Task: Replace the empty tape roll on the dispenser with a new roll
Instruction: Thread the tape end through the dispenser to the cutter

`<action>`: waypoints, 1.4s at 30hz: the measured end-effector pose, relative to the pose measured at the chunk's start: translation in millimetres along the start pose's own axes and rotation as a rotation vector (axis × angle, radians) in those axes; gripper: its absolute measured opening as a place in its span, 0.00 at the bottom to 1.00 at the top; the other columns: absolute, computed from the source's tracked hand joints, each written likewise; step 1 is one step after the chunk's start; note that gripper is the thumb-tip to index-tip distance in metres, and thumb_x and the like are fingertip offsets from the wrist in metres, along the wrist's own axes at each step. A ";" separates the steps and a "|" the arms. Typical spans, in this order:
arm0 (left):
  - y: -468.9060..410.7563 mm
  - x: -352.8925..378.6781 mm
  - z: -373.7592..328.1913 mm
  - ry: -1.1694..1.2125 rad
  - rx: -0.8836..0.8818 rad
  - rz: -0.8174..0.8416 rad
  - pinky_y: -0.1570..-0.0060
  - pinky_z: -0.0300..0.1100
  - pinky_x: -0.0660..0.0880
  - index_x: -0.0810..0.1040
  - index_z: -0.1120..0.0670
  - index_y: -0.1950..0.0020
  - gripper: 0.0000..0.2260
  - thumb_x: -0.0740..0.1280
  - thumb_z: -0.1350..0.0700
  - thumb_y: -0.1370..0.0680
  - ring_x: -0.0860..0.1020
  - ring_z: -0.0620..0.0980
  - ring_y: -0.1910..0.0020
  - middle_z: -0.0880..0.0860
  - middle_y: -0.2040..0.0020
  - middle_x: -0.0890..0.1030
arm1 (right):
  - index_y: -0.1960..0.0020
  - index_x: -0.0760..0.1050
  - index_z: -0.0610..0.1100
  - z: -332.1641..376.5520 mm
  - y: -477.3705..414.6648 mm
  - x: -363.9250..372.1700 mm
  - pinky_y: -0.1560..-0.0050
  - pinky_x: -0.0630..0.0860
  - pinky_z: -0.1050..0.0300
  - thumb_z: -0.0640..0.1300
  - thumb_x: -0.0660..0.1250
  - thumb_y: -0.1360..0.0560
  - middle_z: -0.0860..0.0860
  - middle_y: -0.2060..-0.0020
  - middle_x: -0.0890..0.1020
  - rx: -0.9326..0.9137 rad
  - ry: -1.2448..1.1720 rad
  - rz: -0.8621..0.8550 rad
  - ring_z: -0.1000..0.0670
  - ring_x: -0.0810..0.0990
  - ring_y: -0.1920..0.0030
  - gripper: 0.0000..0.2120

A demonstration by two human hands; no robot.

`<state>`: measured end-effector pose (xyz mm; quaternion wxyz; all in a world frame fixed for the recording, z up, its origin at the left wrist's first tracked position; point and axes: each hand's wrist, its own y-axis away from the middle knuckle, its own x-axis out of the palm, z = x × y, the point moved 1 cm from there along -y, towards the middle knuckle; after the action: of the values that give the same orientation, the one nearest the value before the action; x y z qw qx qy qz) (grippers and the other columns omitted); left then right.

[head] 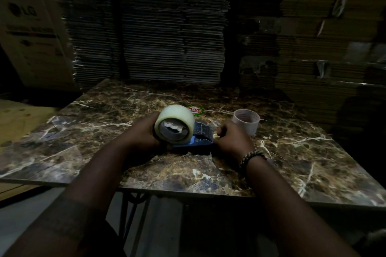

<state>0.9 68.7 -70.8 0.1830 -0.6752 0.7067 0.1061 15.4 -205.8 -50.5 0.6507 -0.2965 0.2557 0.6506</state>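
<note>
Left grip (146,131) grasps the new tape roll (177,120), a glossy, pale, thick cylinder; it is tilted over the left end of the dark blue plastic dispenser (203,136), hollow facing the camera; right grip (234,139) is curled round the dispenser's right end; the empty core (246,122), a thin ring, stands upright just beyond on the veined marble desk (292,152); stacked corrugated cardboard (167,27) behind.

Marbled table (104,152) with a red-and-green sticker (195,110), stacked flat cardboard (167,27) behind, printed carton (27,27) at left.
</note>
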 end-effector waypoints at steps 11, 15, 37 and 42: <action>1.1 -0.1 -0.2 0.011 0.001 0.004 0.46 0.67 0.84 0.77 0.43 0.30 0.44 0.86 0.62 0.43 0.85 0.55 0.39 0.52 0.38 0.86 | 0.55 0.75 0.47 -2.3 0.9 -1.8 0.54 0.82 0.45 0.44 0.76 0.30 0.49 0.61 0.82 -0.042 0.055 -0.006 0.46 0.82 0.57 0.10; 1.9 0.1 -2.2 -0.007 0.009 0.015 0.45 0.66 0.84 0.77 0.43 0.29 0.45 0.86 0.60 0.44 0.84 0.55 0.37 0.52 0.36 0.85 | 0.52 0.77 0.44 -5.7 2.9 -5.9 0.51 0.84 0.42 0.41 0.79 0.33 0.47 0.58 0.83 -0.029 -0.019 0.018 0.44 0.83 0.55 0.14; 1.7 -1.6 -5.2 -0.136 0.058 0.023 0.40 0.55 0.84 0.74 0.46 0.27 0.41 0.86 0.62 0.36 0.84 0.46 0.38 0.47 0.36 0.84 | 0.39 0.82 0.49 -7.3 5.4 -0.6 0.46 0.84 0.44 0.46 0.78 0.27 0.53 0.47 0.84 -0.145 -0.269 0.036 0.52 0.84 0.49 0.17; 6.3 3.8 -10.5 -0.091 0.064 0.023 0.52 0.52 0.86 0.75 0.46 0.29 0.36 0.84 0.64 0.33 0.86 0.46 0.46 0.48 0.40 0.85 | 0.34 0.79 0.52 -5.7 9.4 -1.3 0.45 0.84 0.45 0.49 0.83 0.34 0.54 0.42 0.83 -0.192 -0.250 0.126 0.52 0.84 0.48 0.30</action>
<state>-6.7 61.5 -63.4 0.2351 -0.6552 0.7085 0.1159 6.3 -211.1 -54.1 0.6040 -0.2576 0.1274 0.7434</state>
